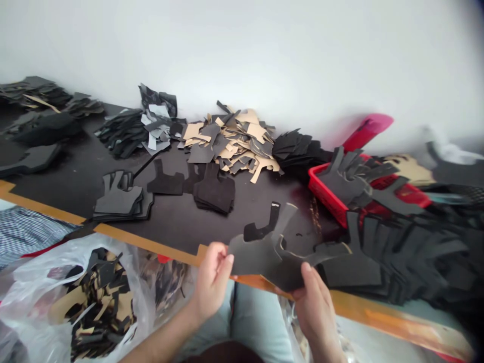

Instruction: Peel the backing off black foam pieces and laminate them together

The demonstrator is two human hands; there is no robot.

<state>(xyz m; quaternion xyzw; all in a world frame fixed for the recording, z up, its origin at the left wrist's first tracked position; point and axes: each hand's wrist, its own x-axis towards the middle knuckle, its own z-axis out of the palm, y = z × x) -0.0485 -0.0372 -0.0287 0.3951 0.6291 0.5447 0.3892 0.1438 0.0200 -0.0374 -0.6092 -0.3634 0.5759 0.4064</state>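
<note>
Light-blue trousers (260, 322) show nearest, below the two hands I watch. The left hand (215, 280) pinches one side of a thin, matte grey cutout (257, 254) with branching, pale-edged arms; the right hand (315, 300) grips its lower right part, all at the table's front edge. Close right, stacked dark cutouts (401, 257) crowd beside a loaded red plastic basket (327, 194). Beyond, I see a tan-and-grey scrap heap (242, 136), a smooth dark tabletop (166, 222) with orange-brown edging (147, 244), and a white wall (242, 50).

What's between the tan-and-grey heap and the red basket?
The head view shows a black pile between the tan-and-grey heap and red basket.
</note>
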